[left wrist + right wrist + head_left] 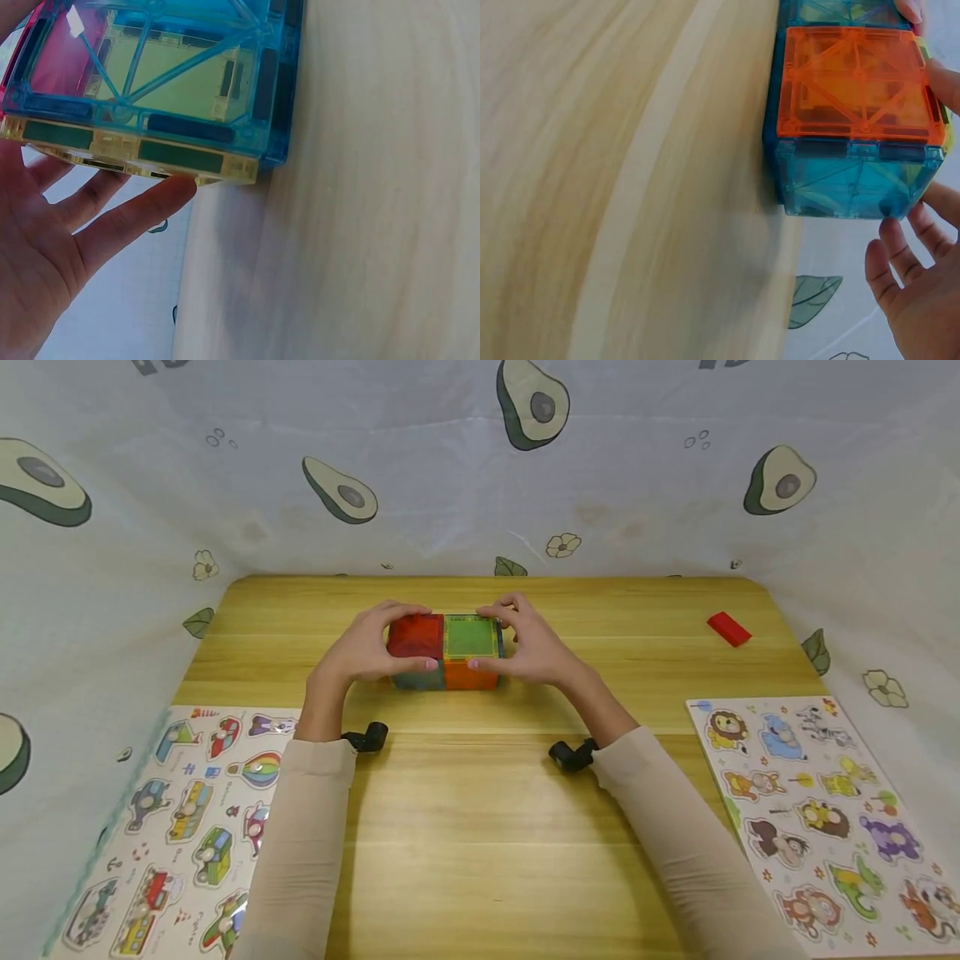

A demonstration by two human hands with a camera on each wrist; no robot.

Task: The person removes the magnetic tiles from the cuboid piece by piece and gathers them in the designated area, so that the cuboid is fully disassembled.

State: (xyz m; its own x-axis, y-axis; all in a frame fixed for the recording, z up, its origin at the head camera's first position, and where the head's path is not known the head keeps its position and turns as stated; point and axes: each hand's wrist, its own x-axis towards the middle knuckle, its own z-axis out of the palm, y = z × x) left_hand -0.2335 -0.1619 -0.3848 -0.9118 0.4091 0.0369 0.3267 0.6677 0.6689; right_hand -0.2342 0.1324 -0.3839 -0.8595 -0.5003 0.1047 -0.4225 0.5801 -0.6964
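Two cubes of see-through magnetic tiles stand side by side on the wooden table. The left cube has a red top (415, 635) and a teal front (418, 681); the right cube has a green top (471, 637) and an orange front (471, 676). My left hand (363, 643) holds the left cube, thumb at the front upper edge and fingers toward the back. On the other side my right hand (540, 647) holds the right cube likewise. A yellow tile (180, 155) forms the left cube's outer side, a teal tile (855, 180) the right cube's.
A red piece (728, 629) lies at the table's back right. A vehicle picture board (180, 777) lies at the left, an animal board (817, 810) at the right. Black wrist mounts (367, 737) hang below the wrists. An avocado-print sheet (450, 468) rises behind the table.
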